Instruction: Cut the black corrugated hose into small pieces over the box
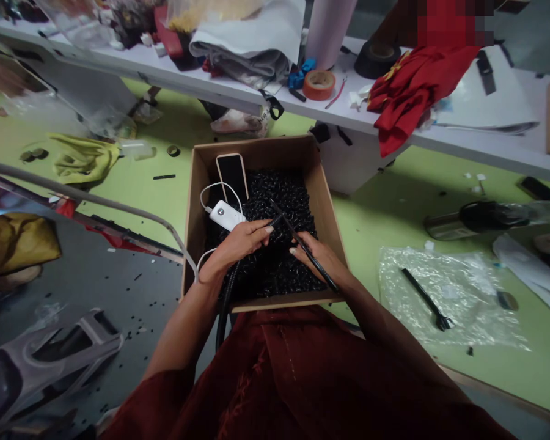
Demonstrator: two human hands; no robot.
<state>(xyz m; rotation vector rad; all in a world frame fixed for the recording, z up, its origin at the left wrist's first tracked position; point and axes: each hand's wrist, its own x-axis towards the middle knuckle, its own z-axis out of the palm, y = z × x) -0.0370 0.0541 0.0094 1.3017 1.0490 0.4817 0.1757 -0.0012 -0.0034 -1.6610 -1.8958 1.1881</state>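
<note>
A cardboard box (326, 211) rests on my lap, filled with small black plastic pieces (286, 195). My left hand (242, 241) is over the pieces with its fingers pinched around something small I cannot make out, near the top end of a thin black rod. My right hand (316, 256) grips that black rod (302, 244), which slants across the box. A black cord (224, 305) hangs down below my left wrist. A phone (232, 174) and a white power bank (227, 215) with a white cable lie in the box's left part.
A bubble-wrap sheet (444, 299) with a black tool (425, 299) lies on the green floor to the right. A white table (462, 143) at the back holds red cloth (410, 91), orange tape roll (319, 84) and bags. Yellow cloth (85, 157) lies left.
</note>
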